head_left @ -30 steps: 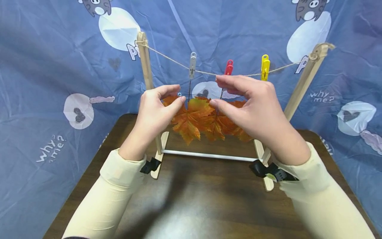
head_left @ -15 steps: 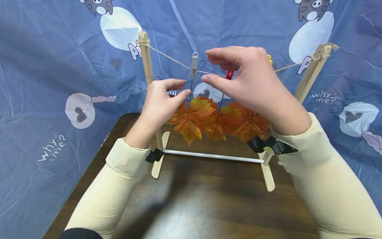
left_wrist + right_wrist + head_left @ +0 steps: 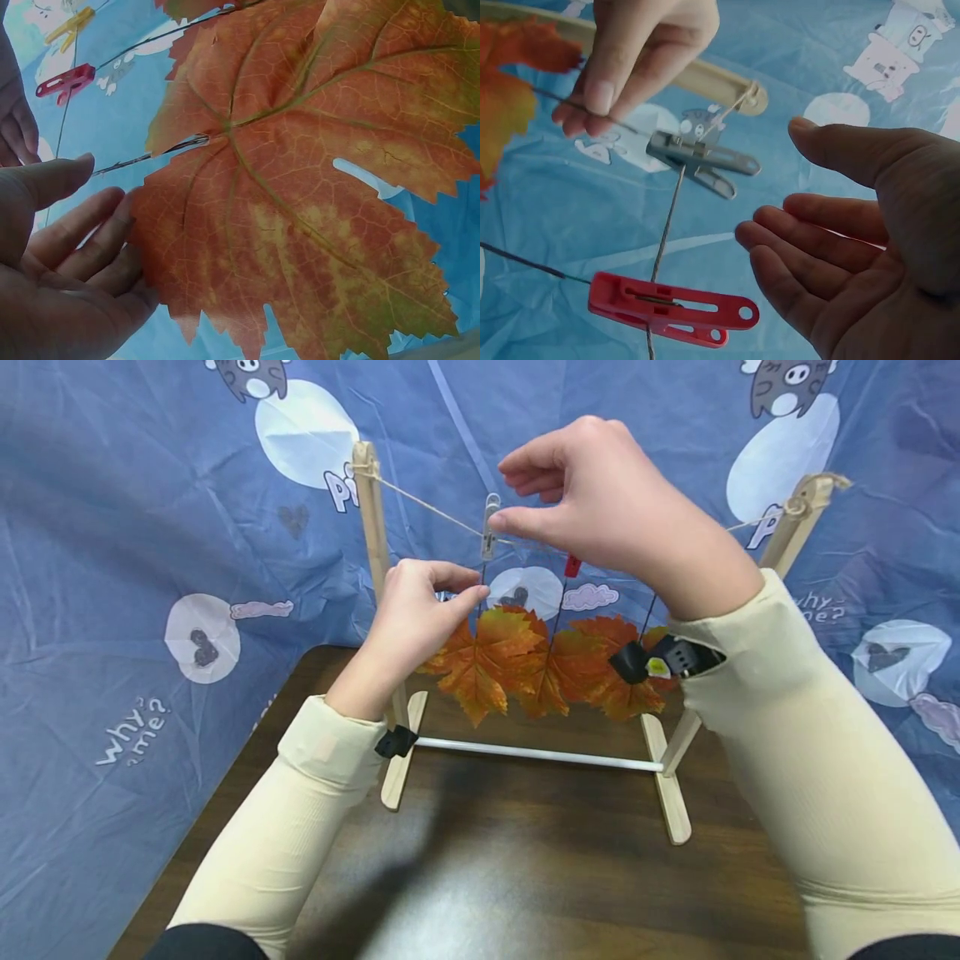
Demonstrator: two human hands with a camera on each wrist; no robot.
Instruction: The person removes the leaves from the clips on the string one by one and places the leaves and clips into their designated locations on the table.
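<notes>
My left hand (image 3: 412, 610) is at the thin dark stem (image 3: 555, 97) of the leftmost orange maple leaf (image 3: 476, 668). Its thumb overlaps the stem in the right wrist view, while a gap shows between thumb and fingertips in the left wrist view (image 3: 90, 247). A grey clothespin (image 3: 490, 531) clips that stem to the twine (image 3: 431, 510). My right hand (image 3: 607, 493), holding nothing, is raised beside this clothespin, thumb and fingers spread apart. A red clothespin (image 3: 667, 304) holds another leaf (image 3: 555, 668) lower in the right wrist view.
The twine runs between two wooden posts (image 3: 372, 518), joined low down by a white rod (image 3: 532, 753) over the brown table (image 3: 525, 860). A third leaf (image 3: 618, 635) hangs at right. The yellow clothespin (image 3: 69, 28) shows in the left wrist view. A blue printed cloth (image 3: 150, 510) stands behind.
My right hand has risen from in front of the leaves to the grey clothespin's height. My left hand has moved slightly up and right, its thumb and fingers coming closer around the stem.
</notes>
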